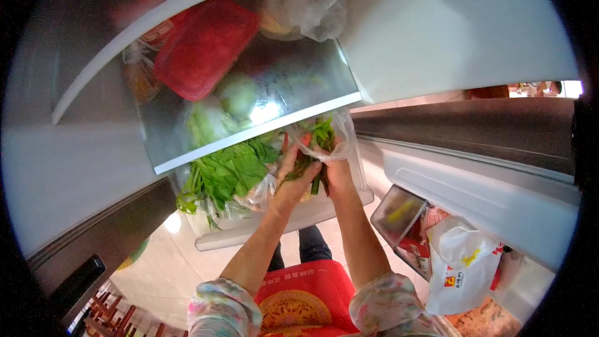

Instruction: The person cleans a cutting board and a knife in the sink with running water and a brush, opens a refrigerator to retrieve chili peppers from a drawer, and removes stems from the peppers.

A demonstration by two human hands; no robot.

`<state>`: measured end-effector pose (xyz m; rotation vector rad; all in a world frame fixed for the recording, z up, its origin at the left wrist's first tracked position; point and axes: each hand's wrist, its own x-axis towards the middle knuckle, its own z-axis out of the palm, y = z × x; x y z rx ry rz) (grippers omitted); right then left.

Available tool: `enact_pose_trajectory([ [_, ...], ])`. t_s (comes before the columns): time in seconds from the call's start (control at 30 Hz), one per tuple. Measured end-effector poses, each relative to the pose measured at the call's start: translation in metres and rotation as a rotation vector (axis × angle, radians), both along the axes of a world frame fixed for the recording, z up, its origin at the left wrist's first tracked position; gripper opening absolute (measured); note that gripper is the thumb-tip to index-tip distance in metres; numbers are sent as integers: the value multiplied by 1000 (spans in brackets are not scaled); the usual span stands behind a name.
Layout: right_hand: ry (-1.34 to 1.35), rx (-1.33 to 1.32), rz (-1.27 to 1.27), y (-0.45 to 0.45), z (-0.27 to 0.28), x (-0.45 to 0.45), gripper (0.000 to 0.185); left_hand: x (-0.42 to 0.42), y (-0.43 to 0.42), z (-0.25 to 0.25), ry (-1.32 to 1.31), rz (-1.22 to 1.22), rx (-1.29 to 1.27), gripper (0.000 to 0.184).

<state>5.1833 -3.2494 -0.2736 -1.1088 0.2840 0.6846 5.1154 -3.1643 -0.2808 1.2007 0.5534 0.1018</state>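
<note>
Both my hands are inside the pulled-out crisper drawer (274, 228) of a fridge. My left hand (298, 170) is closed around a bunch of dark leafy greens (323, 136), its thumb lying across the stems. Opposite it, my right hand (337, 168) is closed on the same bunch, with a clear plastic bag (342, 130) draped over its fingers. Stem ends poke out below, between the hands. Left of them lies a larger heap of leafy vegetables (224, 175) beside crumpled plastic. Some fingertips are hidden by the bag and greens.
Just above my hands runs a glass shelf's white front edge (262, 134). On the shelf are a red container (206, 47) and a bagged item (306, 6). The open right door (474, 181) holds a white bag (458, 268) and a clear bin (399, 215).
</note>
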Motion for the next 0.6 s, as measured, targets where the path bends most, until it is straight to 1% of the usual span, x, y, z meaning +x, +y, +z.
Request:
enact_pose_trajectory([
  [0.07, 29, 53, -39, -1, -5, -13, 45, -2, 1, 1, -12, -37, 37, 53],
  [0.1, 32, 39, -64, 5, 16, -18, 39, 0, 5, 10, -4, -58, 39, 56],
  [0.13, 75, 29, -49, 3, 13, -21, 38, 1, 8, 15, 3, -77, 43, 58],
  [0.2, 164, 14, -20, 0, 8, -25, 36, -6, 10, 14, -41, -103, 324, 62],
  [0.23, 173, 30, -38, 2, 18, -27, 38, -11, 11, 15, -62, -117, 465, 63],
  [0.33, 202, 161, 1, -1, 12, -30, 36, -21, 16, 32, -3, -195, 443, 64],
  [0.37, 166, 119, 2, -1, 12, -32, 37, -24, 15, 37, -12, -192, 543, 64],
  [0.43, 96, 35, 3, 10, 33, -34, 37, -31, 13, 45, -28, -187, 743, 66],
  [0.53, 154, 14, 20, 1, 33, -35, 44, -43, 18, 40, -99, -309, 816, 68],
  [0.57, 128, -27, 19, -2, 31, -35, 43, -46, 20, 34, -44, -412, 706, 71],
  [0.6, 124, -45, 34, -4, 31, -36, 42, -47, 25, 35, 7, -437, 415, 73],
])
